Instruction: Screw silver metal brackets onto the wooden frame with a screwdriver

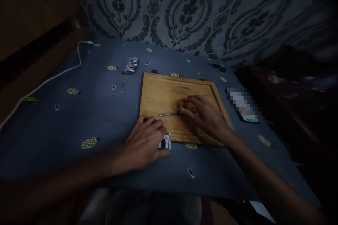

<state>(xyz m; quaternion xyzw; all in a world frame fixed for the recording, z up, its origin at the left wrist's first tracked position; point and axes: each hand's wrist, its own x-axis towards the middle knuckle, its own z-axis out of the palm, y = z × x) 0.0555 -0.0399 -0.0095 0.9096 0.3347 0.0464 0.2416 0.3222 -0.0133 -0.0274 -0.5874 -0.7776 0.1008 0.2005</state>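
A wooden cabinet door panel lies flat on the blue patterned tablecloth. At its near left edge, my left hand is closed around a metal cabinet hinge, partly hidden by my fingers. Over the middle of the panel, my right hand has its thumb and fingers curled at the handle end of a screwdriver. The screwdriver's thin metal shaft points left toward my left hand. Its handle is mostly covered by my fingers and blurred.
Several metal hinges sit in a row behind the panel to the left. Small screws lie nearer. A phone rests right of the panel. A white cable runs along the left side. A patterned wall borders the back.
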